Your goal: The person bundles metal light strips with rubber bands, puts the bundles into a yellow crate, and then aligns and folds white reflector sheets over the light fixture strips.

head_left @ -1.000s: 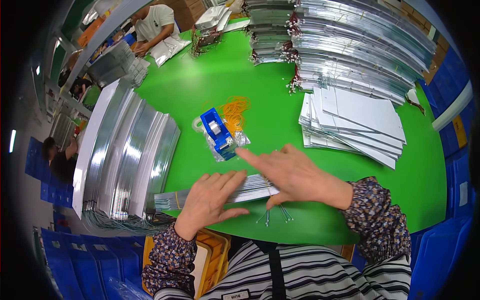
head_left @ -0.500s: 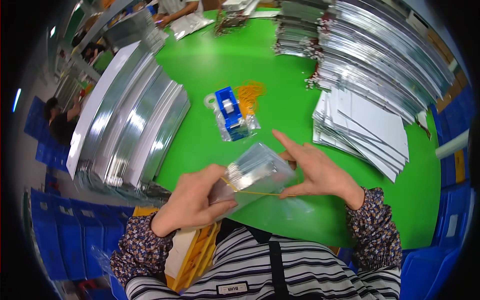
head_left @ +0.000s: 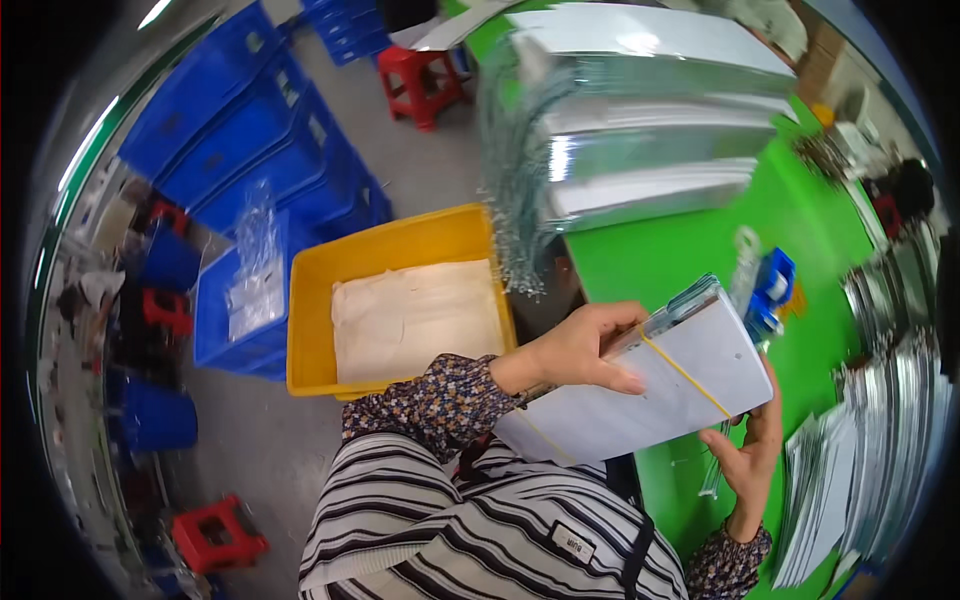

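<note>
1. Half a second ago my view faced the desk [head_left: 630,265] squarely; now it has swung to my left, so the yellow bin [head_left: 307,320] shows whole, with the blue crates [head_left: 235,135] beyond it.
2. The bundle [head_left: 635,405] showed me a silvery, glossy side before; now its broad white face is turned up toward me, with a yellow band [head_left: 685,374] across it near the far end and another nearer my body.
3. I have the bundle raised in front of my body, over the near edge of the desk.
4. Its long axis runs aslant, from the lower left by my waist to the upper right, where that end points toward the blue tape dispenser [head_left: 775,280].
5. My left hand [head_left: 572,350] pinches the bundle by its upper edge: thumb flat on the white face, fingers going behind, where I cannot see them.
6. My right hand [head_left: 752,455] is spread at the lower right corner, thumb well apart from the fingers, one finger stretched along the end. I cannot tell how firmly it presses.
7. Thin wires [head_left: 712,475] hang below the bundle, just beside my right thumb.
</note>
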{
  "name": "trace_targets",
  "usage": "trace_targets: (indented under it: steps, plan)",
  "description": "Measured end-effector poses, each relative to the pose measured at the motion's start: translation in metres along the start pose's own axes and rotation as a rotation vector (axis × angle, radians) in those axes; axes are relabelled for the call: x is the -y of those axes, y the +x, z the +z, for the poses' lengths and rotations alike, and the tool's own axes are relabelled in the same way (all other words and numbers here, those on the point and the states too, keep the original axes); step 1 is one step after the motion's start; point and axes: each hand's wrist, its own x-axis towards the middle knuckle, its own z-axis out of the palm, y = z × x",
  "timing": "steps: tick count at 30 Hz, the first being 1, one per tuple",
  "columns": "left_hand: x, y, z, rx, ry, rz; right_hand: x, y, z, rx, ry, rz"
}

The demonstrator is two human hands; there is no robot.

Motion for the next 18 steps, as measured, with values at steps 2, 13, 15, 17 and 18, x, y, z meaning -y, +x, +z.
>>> trace_targets:
  steps: [2, 13, 15, 17, 18]
  plan:
    - [0.0, -0.019, -0.014, -0.077, -0.049, 0.016, 0.006, 0.012, 0.011, 0.04, -0.074, -0.018]
    - [0.038, -0.076, -0.068, -0.311, -0.27, -0.081, 0.024, 0.041, 0.078, 0.213, -0.19, -0.139]
    - [0.04, -0.082, -0.071, -0.299, -0.334, -0.171, 0.021, 0.039, 0.088, 0.193, -0.145, -0.014]
    - [0.045, -0.092, -0.076, -0.336, -0.4, -0.259, 0.034, 0.051, 0.1, 0.246, -0.276, -0.109]
    - [0.055, -0.105, -0.082, -0.339, -0.391, -0.285, 0.038, 0.057, 0.107, 0.306, -0.416, -0.207]
